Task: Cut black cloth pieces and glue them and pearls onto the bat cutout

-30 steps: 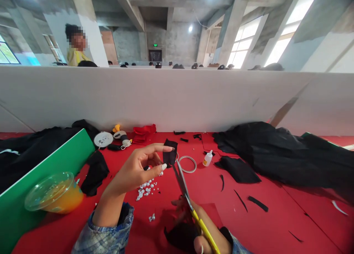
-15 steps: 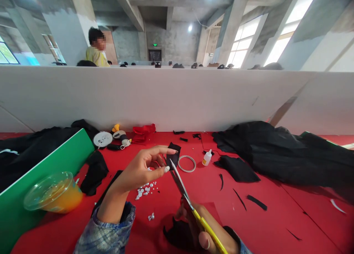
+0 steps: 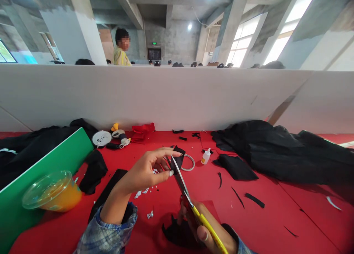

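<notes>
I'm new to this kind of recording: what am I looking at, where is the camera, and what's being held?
There is no robot here, just a person's two bare hands, seen by one head-worn camera looking forward and down. The left hand holds a small black piece, apparently cloth. The right hand holds yellow-handled scissors, with the blades at that piece; whether they are cutting is hard to tell. On the red tabletop lie white pearl-like beads, a ring, a small bottle and black cloth. A clear cup with orange contents is at the left. Behind stands a pale partition.
</notes>
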Tool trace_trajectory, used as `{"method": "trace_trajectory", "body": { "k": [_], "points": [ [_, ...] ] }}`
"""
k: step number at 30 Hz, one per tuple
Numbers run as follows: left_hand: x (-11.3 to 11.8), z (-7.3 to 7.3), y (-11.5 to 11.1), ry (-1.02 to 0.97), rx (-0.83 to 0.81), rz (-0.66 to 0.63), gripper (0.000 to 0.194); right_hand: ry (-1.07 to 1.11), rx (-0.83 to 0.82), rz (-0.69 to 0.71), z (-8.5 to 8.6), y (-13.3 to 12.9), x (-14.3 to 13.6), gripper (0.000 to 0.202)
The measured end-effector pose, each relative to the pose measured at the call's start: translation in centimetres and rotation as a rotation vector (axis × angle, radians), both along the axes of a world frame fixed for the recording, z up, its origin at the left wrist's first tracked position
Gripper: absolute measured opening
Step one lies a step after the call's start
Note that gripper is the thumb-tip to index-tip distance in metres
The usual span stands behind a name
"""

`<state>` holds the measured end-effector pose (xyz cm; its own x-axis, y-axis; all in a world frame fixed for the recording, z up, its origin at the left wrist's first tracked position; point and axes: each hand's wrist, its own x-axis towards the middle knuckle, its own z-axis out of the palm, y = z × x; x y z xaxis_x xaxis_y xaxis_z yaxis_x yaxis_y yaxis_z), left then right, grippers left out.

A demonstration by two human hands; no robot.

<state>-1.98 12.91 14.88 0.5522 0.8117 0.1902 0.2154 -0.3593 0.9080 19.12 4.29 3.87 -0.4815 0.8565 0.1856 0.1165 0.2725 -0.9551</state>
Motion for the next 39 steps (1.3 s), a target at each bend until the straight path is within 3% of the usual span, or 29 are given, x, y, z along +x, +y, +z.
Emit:
{"method": "trace_trajectory", "body": {
  "k": [7, 15, 24, 39],
  "points": [
    [0.4, -0.2, -0.3, 0.005, 0.019, 0.023, 0.045, 0.041, 0.009, -0.012, -0.7, -0.3, -0.1, 0.064],
    [1.1, 0.1, -0.8, -0.011, 0.113, 0.064, 0.048, 0.065, -0.008, -0.021, -1.3, -0.4, -0.2, 0.072],
    [2.3, -0.3, -1.2, -0.08, 0.121, 0.077, 0.048, 0.091, 0.004, -0.121, -2.1, -0.3, -0.3, 0.062],
    [2.3, -0.7, -1.1, -0.104, 0.125, 0.063, 0.052, 0.025, 0.01, -0.236, -2.5, -0.4, -0.1, 0.064]
  ]
}}
